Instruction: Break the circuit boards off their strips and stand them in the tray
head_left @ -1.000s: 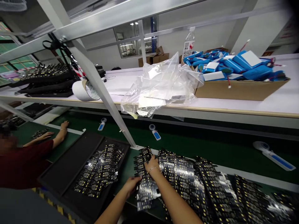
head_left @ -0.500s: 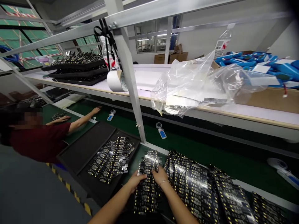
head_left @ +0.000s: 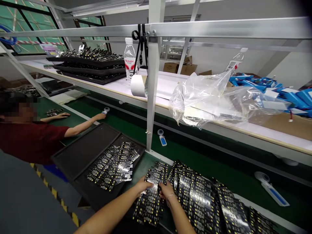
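Note:
A stack of black circuit-board strips with yellow dots (head_left: 154, 195) is held between my two hands at the lower middle. My left hand (head_left: 143, 186) grips its left edge, thumb on top. On the right edge, my right hand (head_left: 167, 191) holds the same stack, with its thumb over the boards. Close by on the right lie long overlapping rows of similar boards (head_left: 197, 195). To the left, a black tray (head_left: 85, 146) carries a loose pile of boards (head_left: 114, 165) in its right part.
A person in a red top (head_left: 31, 139) works at the left, one hand at a small white device. Above the bench runs a shelf (head_left: 165, 83) with trays, a bottle (head_left: 129, 60), plastic bags and blue packs. A metal post (head_left: 152, 97) stands just ahead; white-blue devices (head_left: 162, 138) lie behind.
The view has shifted, so the post appears more upright. The stack in my hands leans slightly more to the left. The other person's hand has reached the small white device.

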`<control>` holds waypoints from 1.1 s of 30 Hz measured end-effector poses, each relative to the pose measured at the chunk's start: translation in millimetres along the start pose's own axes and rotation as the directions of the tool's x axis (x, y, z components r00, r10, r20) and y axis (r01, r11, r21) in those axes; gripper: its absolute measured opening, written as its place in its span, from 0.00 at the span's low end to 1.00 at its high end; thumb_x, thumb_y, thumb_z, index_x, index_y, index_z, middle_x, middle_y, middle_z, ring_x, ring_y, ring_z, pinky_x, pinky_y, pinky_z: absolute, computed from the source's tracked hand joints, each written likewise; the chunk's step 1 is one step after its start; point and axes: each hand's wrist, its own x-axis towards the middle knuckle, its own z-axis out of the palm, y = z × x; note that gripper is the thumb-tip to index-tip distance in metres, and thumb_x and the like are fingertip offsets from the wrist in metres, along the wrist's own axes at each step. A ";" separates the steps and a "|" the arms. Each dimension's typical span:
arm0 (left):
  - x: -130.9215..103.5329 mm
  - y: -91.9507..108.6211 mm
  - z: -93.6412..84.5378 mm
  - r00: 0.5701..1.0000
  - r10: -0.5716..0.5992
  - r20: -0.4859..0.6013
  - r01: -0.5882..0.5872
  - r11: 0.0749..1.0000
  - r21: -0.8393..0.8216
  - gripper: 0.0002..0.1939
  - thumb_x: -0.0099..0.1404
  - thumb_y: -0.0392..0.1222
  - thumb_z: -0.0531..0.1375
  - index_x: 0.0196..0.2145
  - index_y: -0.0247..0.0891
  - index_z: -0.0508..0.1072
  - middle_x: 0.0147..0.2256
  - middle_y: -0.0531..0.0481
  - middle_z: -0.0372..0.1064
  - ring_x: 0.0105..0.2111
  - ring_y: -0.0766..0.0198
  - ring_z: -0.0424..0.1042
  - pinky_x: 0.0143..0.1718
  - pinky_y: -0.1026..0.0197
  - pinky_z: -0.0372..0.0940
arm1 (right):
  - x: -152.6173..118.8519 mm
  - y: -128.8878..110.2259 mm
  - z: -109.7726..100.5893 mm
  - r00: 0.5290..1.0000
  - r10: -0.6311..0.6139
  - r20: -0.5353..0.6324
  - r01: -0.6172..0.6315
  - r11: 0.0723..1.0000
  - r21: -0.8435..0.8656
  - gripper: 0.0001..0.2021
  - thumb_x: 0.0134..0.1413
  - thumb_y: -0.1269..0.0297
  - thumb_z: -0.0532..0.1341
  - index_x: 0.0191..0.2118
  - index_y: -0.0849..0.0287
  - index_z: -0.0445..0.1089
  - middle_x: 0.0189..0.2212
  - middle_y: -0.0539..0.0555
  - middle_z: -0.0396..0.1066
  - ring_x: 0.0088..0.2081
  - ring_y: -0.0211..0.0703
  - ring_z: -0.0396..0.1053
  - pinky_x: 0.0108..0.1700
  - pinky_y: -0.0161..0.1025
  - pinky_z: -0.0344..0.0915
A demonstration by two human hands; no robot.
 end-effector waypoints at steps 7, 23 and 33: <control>-21.0 21.3 6.2 0.988 0.128 0.089 -0.131 0.991 0.030 0.19 0.39 0.35 0.69 0.34 0.34 0.77 0.31 0.48 0.78 0.33 0.53 0.74 0.42 0.51 0.65 | -4.2 -2.2 -5.3 0.988 -0.065 0.138 0.036 0.979 0.200 0.29 0.40 0.53 0.65 0.51 0.57 0.64 0.18 0.44 0.63 0.19 0.36 0.62 0.23 0.34 0.62; -67.3 188.3 -185.7 0.960 0.223 -0.170 -0.147 0.917 0.370 0.28 0.41 0.48 0.69 0.42 0.35 0.72 0.40 0.44 0.78 0.41 0.48 0.75 0.44 0.49 0.69 | -68.4 -23.7 -4.6 0.938 -0.248 0.244 0.209 0.962 0.177 0.30 0.40 0.49 0.59 0.50 0.59 0.64 0.49 0.62 0.66 0.29 0.40 0.69 0.24 0.36 0.63; -29.2 143.8 -118.2 0.832 0.483 -0.273 -0.173 0.694 0.699 0.34 0.53 0.52 0.59 0.56 0.35 0.60 0.61 0.36 0.53 0.63 0.46 0.49 0.64 0.47 0.46 | -93.6 83.7 -111.0 0.913 -0.377 -0.156 0.331 0.908 -0.257 0.27 0.48 0.49 0.54 0.47 0.66 0.68 0.44 0.65 0.67 0.43 0.55 0.67 0.51 0.50 0.62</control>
